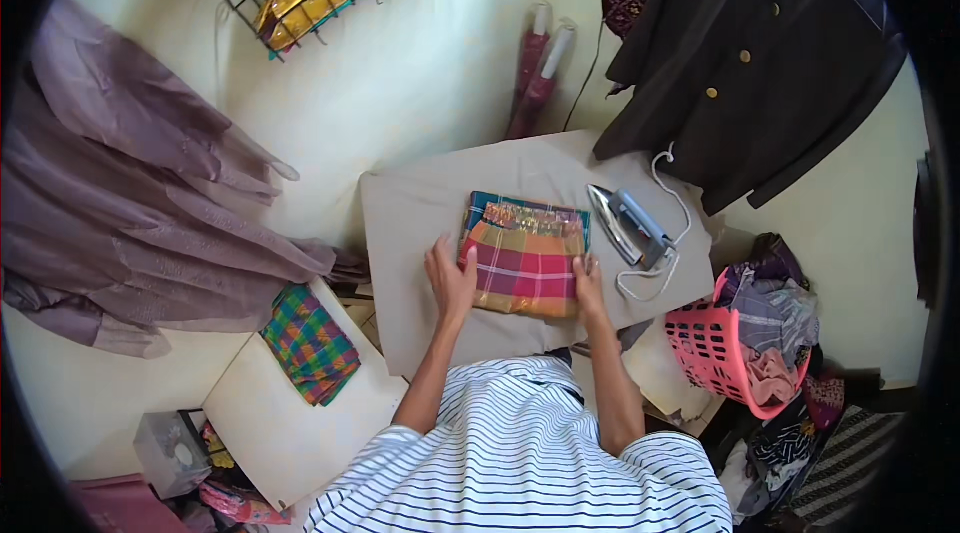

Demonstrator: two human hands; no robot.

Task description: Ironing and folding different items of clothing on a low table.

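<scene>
A folded plaid cloth (523, 274) in pink, orange and purple, with a gathered, glittering upper edge, lies on the beige cover of an ironing surface (420, 210). Beneath it, a teal folded cloth (478, 207) shows along the top and left. My left hand (452, 281) is at the pile's left side, fingers spread, its thumb by the cloth's edge. At the right side, my right hand (590, 287) touches the edge with its thumb; whether it grips is unclear. An electric iron (634, 225) lies on its side just right of the pile, its pale cord curling around.
A dark jacket (720, 60) hangs over the back right, and a mauve garment (150, 218) hangs at left. A pink basket (705, 349) of clothes stands right. A checked cloth (311, 345) lies on a white surface (292, 428). A wire rack (244, 4) is above.
</scene>
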